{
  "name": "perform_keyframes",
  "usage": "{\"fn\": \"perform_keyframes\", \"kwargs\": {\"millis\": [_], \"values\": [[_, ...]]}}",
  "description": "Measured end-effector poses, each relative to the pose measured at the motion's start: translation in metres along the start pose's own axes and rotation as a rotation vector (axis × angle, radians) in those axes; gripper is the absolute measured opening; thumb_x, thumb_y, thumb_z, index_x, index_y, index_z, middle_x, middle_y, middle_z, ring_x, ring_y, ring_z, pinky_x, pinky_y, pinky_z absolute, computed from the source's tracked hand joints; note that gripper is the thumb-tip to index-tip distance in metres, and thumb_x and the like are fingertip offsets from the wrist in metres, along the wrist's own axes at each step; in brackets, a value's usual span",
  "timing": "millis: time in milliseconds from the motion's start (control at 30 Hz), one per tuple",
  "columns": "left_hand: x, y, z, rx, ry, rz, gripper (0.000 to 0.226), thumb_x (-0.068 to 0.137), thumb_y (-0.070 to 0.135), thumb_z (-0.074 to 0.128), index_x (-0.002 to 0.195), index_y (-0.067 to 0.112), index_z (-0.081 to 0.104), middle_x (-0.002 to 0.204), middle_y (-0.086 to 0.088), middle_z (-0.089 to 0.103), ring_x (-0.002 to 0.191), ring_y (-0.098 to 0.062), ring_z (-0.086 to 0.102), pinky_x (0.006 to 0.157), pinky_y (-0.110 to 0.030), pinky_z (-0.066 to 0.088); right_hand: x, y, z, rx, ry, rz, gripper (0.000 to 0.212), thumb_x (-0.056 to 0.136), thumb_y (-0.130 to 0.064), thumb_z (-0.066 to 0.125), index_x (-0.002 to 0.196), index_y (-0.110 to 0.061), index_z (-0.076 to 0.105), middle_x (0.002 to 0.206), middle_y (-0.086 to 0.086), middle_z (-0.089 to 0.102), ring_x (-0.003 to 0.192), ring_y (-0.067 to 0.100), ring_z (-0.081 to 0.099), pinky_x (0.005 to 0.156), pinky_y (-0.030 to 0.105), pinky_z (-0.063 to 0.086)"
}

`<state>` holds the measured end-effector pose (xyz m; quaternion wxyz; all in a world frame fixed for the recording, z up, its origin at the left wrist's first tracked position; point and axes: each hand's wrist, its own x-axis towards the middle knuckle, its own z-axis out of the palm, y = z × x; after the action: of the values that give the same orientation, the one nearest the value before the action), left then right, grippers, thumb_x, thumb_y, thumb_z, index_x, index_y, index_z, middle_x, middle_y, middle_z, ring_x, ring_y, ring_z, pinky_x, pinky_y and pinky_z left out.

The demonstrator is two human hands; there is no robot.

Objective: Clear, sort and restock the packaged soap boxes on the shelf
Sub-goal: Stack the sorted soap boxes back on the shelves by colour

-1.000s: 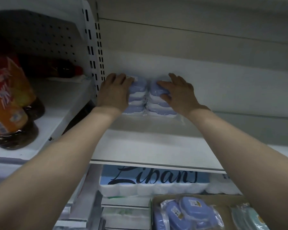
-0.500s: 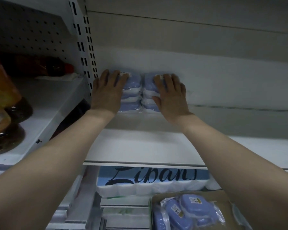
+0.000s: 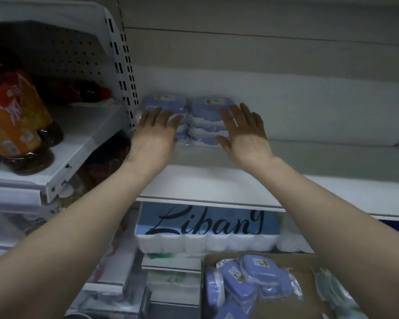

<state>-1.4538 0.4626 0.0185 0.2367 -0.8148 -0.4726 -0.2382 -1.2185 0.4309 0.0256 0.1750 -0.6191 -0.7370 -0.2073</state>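
1. Two stacks of blue soap boxes sit side by side at the centre of the frame, pushed to the back of the white shelf (image 3: 217, 185); the left stack (image 3: 164, 104) is just beside the slotted upright (image 3: 124, 72), and the right stack (image 3: 211, 108) touches it
2. The left hand (image 3: 156, 134) is flat, fingers straight and slightly spread, palm turned to the front of the left stack; it holds nothing, and blur hides whether the fingertips press the wrapping
3. The right hand (image 3: 245, 133) is likewise spread wide with straight fingers, laid over the front right corner of the right stack, gripping nothing
4. Both bare forearms run up from the lower corners of the frame to the stacks
5. At the lower right a cardboard carton (image 3: 293, 261) holds more loose soap boxes (image 3: 251, 277) in clear wrap
6. Under the shelf, at lower centre, lies a tissue pack (image 3: 205, 229) with black script on blue
7. At the left of the frame, dark bottles (image 3: 14, 125) with orange labels stand on a neighbouring shelf
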Motion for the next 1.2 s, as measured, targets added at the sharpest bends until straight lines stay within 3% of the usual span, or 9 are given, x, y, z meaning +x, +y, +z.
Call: {"fn": "perform_keyframes", "kwargs": {"millis": [233,500,600,700,833,1000,1100,1200], "values": [[-0.063,0.073,-0.048,-0.063,-0.035,0.01,0.051,0.084,0.024,0.06,0.132,0.01,0.052,0.128,-0.014,0.055,0.121,-0.037,0.047,0.105,-0.05,0.037,-0.096,0.03,-0.038,-0.015,0.047,-0.13,0.058,0.094,-0.037,0.051,0.143,-0.009,0.042,0.138,0.02,0.05,0.134,0.041,0.041,0.107,0.053,0.035],[-0.204,0.18,-0.057,-0.212,-0.174,0.003,0.048,0.086,0.028,0.058,0.129,0.009,0.054,0.129,-0.015,0.054,0.12,-0.036,0.048,0.103,-0.047,0.039,-0.247,0.058,-0.046,0.133,0.022,-0.12,0.052,0.099,-0.037,0.044,0.143,-0.01,0.042,0.134,0.017,0.051,0.127,0.037,0.044,0.107,0.048,0.031],[-0.282,0.224,-0.046,-0.291,-0.318,-0.061,0.047,0.082,0.025,0.066,0.125,0.009,0.058,0.124,-0.016,0.057,0.115,-0.036,0.052,0.1,-0.044,0.042,-0.315,0.061,-0.023,0.184,-0.065,-0.128,0.051,0.099,-0.036,0.047,0.143,-0.01,0.043,0.132,0.016,0.052,0.124,0.036,0.046,0.104,0.048,0.033],[-0.355,0.265,-0.038,-0.408,-0.584,-0.121,0.054,0.077,0.021,0.076,0.127,0.01,0.058,0.126,-0.016,0.058,0.115,-0.037,0.055,0.097,-0.045,0.049,-0.384,0.054,0.004,0.284,-0.201,-0.081,0.049,0.097,-0.036,0.048,0.138,-0.01,0.048,0.127,0.016,0.054,0.115,0.036,0.051,0.096,0.047,0.04],[-0.432,0.306,-0.04,-0.509,-1.03,-0.18,0.063,0.091,0.032,0.063,0.147,0.021,0.037,0.151,-0.003,0.036,0.141,-0.022,0.029,0.11,-0.036,0.036,-0.468,0.04,0.033,0.297,-0.492,-0.081,0.053,0.094,-0.041,0.036,0.13,-0.009,0.057,0.121,0.017,0.06,0.104,0.039,0.059,0.087,0.046,0.048],[-0.463,0.326,-0.037,-0.542,-1.077,-0.218,0.072,0.084,0.031,0.069,0.147,0.021,0.035,0.151,-0.003,0.035,0.14,-0.023,0.033,0.113,-0.03,0.028,-0.515,0.019,0.055,0.392,-0.738,-0.088,0.049,0.091,-0.042,0.035,0.12,-0.012,0.062,0.113,0.011,0.064,0.099,0.033,0.063,0.085,0.042,0.051],[-0.458,0.33,-0.034,-0.488,-1.096,-0.232,0.081,0.083,0.031,0.071,0.151,0.022,0.029,0.154,-0.006,0.03,0.141,-0.026,0.031,0.113,-0.032,0.027,-0.511,0.008,0.068,0.408,-0.795,-0.11,0.04,0.095,-0.032,0.052,0.129,-0.012,0.057,0.125,0.01,0.059,0.108,0.031,0.059,0.092,0.04,0.047],[-0.459,0.331,-0.026,-0.426,-1.04,-0.171,0.1,0.052,0.033,0.09,0.141,0.017,0.048,0.139,-0.011,0.051,0.126,-0.032,0.051,0.103,-0.037,0.044,-0.487,-0.003,0.089,0.449,-0.811,-0.129,0.055,0.091,-0.024,0.063,0.143,-0.013,0.046,0.138,0.011,0.051,0.121,0.032,0.052,0.101,0.042,0.043]]}}
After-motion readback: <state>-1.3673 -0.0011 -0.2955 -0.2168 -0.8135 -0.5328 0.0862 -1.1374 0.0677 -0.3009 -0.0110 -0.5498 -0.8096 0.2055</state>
